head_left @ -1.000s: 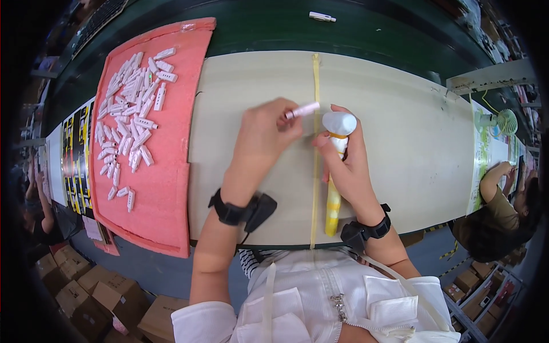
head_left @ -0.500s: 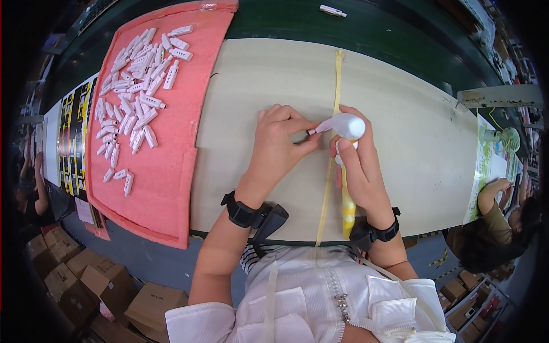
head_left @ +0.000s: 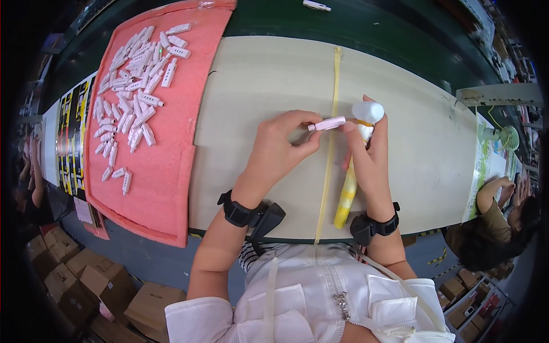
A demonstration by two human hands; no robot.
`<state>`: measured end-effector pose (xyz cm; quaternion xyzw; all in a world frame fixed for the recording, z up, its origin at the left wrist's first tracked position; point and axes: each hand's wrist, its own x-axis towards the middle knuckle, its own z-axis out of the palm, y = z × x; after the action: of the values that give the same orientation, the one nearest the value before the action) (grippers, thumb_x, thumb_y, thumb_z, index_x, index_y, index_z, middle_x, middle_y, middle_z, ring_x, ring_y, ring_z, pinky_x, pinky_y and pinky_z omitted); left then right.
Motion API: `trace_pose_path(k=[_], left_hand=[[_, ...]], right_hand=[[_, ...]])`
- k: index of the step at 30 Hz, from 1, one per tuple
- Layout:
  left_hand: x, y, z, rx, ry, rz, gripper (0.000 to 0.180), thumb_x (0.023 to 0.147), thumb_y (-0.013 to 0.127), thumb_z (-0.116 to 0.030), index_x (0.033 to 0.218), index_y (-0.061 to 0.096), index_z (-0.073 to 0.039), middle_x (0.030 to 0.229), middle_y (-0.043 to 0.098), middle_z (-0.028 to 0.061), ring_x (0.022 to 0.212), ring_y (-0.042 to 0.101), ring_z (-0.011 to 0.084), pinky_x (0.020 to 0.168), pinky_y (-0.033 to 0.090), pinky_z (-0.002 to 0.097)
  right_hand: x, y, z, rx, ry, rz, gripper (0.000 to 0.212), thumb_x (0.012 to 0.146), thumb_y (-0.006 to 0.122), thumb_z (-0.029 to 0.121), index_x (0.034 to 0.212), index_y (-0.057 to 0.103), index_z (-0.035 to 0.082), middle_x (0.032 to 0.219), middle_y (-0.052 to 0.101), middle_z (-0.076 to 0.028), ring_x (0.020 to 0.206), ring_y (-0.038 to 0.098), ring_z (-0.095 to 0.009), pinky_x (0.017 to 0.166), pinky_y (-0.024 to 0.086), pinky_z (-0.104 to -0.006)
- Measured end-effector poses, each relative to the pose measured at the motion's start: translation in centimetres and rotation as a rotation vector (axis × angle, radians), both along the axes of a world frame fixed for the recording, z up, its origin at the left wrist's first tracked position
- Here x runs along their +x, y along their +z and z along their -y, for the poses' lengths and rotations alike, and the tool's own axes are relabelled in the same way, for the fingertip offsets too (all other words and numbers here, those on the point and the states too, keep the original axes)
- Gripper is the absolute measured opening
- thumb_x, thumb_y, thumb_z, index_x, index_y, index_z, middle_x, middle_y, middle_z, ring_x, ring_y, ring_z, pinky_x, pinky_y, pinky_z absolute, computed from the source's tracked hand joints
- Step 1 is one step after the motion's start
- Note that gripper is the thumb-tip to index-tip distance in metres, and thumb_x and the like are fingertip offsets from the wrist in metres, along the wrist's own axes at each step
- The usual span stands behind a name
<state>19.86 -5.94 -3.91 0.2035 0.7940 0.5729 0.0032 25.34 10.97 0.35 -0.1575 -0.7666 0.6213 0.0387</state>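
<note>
Between the thumb and fingers of my left hand (head_left: 280,143) is a small white stick-shaped device (head_left: 330,123), held at its left end and lying nearly level above the mat. My right hand (head_left: 372,154) is closed around the head end of a mallet-like tool (head_left: 346,200). That tool has a pale rounded head, an orange band and a yellow-and-white handle slanting down toward me. The device's right end comes close to my right fingertips; whether they touch it I cannot tell. Black straps with dark blocks sit on both my wrists.
A pink foam-edged tray (head_left: 177,188) at the left bears a heap of similar white devices (head_left: 134,86). Yellow tape (head_left: 336,74) crosses the beige mat (head_left: 257,68). Another white device (head_left: 316,6) lies on the green surface beyond. A person (head_left: 497,228) sits at the right; cardboard boxes (head_left: 106,280) stand lower left.
My right hand has shifted right, drawing the tool's head away from the device. The device, tilted before, is now nearly level and shows more of its length.
</note>
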Motion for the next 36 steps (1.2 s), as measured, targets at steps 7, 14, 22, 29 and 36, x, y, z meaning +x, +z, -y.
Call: trace_pose_path(k=[7, 14, 22, 29, 36], left_hand=[[0.9, 0.5, -0.8, 0.557, -0.165, 0.485, 0.023, 0.091, 0.074, 0.000, 0.114, 0.075, 0.000, 0.104, 0.074, 0.0078, 0.092, 0.074, 0.0149, 0.083, 0.060, 0.0280], [0.9, 0.9, -0.8, 0.563, -0.154, 0.577, 0.025, 0.094, 0.071, 0.003, 0.119, 0.073, 0.003, 0.104, 0.073, 0.0110, 0.094, 0.074, 0.0170, 0.084, 0.060, 0.0259], [0.6, 0.9, 0.4, 0.149, -0.131, 0.332, 0.024, 0.097, 0.071, -0.006, 0.119, 0.073, 0.002, 0.111, 0.072, 0.0141, 0.093, 0.074, 0.0179, 0.079, 0.061, 0.0271], [-4.7, 2.3, 6.9, 0.783, 0.686, 0.357, 0.035, 0.106, 0.058, -0.024, 0.132, 0.061, -0.001, 0.115, 0.070, 0.0137, 0.087, 0.073, 0.0199, 0.068, 0.060, 0.0311], [-10.3, 1.3, 4.0, 0.036, 0.336, -0.095, 0.035, 0.095, 0.068, -0.011, 0.129, 0.063, -0.004, 0.110, 0.067, 0.0119, 0.083, 0.069, 0.0221, 0.071, 0.058, 0.0316]], right_hand=[[0.1, 0.5, 0.0, -0.181, 0.004, -0.030, 0.061, 0.098, 0.068, 0.015, 0.149, 0.036, 0.006, 0.101, 0.062, -0.006, 0.066, 0.058, -0.008, 0.050, 0.046, -0.0207], [0.2, -0.3, -0.1, -0.135, 0.020, -0.067, 0.065, 0.096, 0.072, 0.013, 0.148, 0.035, 0.007, 0.102, 0.062, -0.006, 0.069, 0.059, -0.008, 0.051, 0.046, -0.0214], [0.0, -0.6, -0.2, -0.160, 0.031, -0.019, 0.065, 0.097, 0.072, 0.015, 0.150, 0.035, 0.005, 0.099, 0.063, -0.004, 0.068, 0.058, -0.006, 0.049, 0.047, -0.0206], [0.1, -1.0, -0.3, -0.165, 0.036, -0.001, 0.065, 0.097, 0.071, 0.015, 0.150, 0.035, 0.007, 0.100, 0.063, -0.004, 0.071, 0.058, -0.006, 0.050, 0.047, -0.0206], [0.0, -1.5, -0.3, -0.112, 0.111, 0.036, 0.062, 0.097, 0.070, 0.014, 0.148, 0.036, 0.007, 0.100, 0.064, -0.005, 0.070, 0.057, -0.007, 0.050, 0.047, -0.0221]])
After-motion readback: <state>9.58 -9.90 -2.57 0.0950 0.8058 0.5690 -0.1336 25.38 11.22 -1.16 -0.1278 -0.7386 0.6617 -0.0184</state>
